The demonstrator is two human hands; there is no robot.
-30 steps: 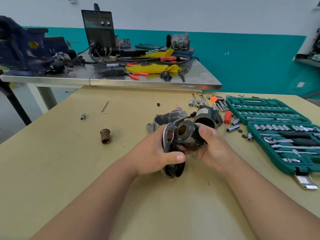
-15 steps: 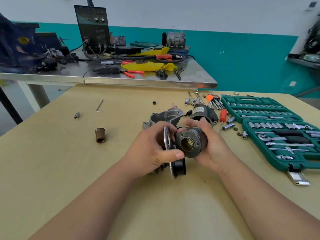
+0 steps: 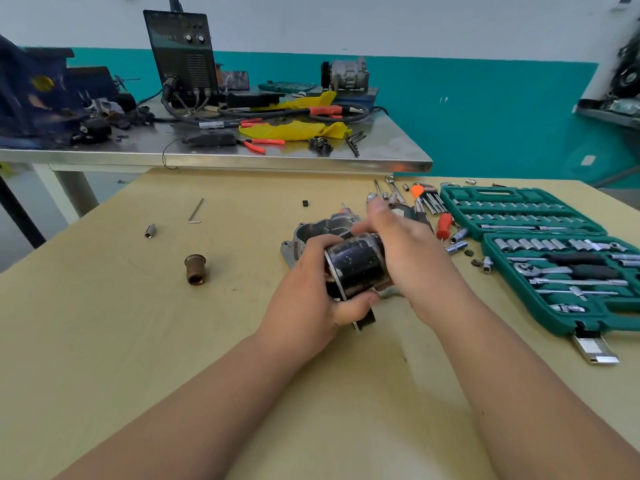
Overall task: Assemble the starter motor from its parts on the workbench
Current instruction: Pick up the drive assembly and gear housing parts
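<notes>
Both hands hold a scuffed black cylindrical starter motor body (image 3: 353, 265) just above the pale wooden workbench (image 3: 138, 323).
The left hand (image 3: 308, 289) wraps its flanged end, thumb curled underneath. The right hand (image 3: 412, 251) grips the opposite end, with one finger sticking out. A grey cast-metal housing (image 3: 318, 230) lies just behind them, and a green socket-set case (image 3: 554, 271) sits to the right.
</notes>
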